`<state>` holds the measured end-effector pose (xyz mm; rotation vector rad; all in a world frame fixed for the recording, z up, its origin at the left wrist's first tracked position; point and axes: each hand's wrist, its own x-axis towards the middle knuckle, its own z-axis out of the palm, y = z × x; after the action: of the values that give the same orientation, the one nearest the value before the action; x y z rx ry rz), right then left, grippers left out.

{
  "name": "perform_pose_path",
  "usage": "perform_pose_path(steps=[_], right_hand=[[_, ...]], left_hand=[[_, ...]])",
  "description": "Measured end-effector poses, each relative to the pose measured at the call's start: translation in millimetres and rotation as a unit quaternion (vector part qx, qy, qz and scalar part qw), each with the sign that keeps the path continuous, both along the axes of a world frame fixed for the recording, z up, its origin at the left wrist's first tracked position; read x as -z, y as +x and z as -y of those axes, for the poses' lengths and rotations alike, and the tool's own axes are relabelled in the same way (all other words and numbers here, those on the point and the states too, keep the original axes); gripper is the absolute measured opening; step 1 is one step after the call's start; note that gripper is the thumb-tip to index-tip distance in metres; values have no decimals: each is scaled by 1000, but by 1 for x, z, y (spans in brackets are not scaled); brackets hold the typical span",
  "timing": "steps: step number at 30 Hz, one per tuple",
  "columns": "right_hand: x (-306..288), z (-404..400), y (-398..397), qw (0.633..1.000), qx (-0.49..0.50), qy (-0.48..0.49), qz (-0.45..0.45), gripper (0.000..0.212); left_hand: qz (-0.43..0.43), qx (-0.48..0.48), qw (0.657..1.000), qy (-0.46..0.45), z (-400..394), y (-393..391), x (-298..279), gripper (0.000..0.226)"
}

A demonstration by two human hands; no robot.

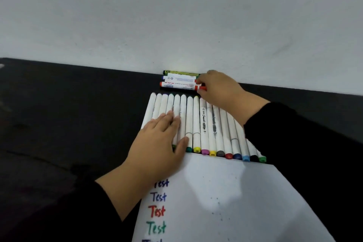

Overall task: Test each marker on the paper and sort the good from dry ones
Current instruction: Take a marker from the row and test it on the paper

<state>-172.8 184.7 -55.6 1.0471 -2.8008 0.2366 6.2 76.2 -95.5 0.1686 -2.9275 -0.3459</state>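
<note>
Left hand flat, fingers straight and close together, pressed on left part of white marker row at centre of view; thumb beside teal end cap. Right hand at 12 o'clock from row, fingers curled at red end of red-capped marker; exact pinch hidden by the knuckles. That marker nearest in small stack of markers lying crosswise against white wall. Row's coloured caps toward 6 o'clock, touching far edge of paper. "Test" written repeatedly down paper's left side at 7 o'clock: blue, red, green. Black tabletop underneath; black sleeves on both arms.
</note>
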Motion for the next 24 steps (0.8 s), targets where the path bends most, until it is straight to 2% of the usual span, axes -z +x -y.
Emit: perform_pose_path(steps=[11,18,24], right_hand=[[16,33,-34,999,-12,53,-8,26],[12,22,-28,1000,-8,3,-11,22],[-13,-1,-4,998,23,-45,34,20]], left_hand=[[-5,10,1000,-2,5,-2,7,62],[-3,4,1000,-8,4,-1,9,62],[14,-1,1000,-13,3,1,4,61]])
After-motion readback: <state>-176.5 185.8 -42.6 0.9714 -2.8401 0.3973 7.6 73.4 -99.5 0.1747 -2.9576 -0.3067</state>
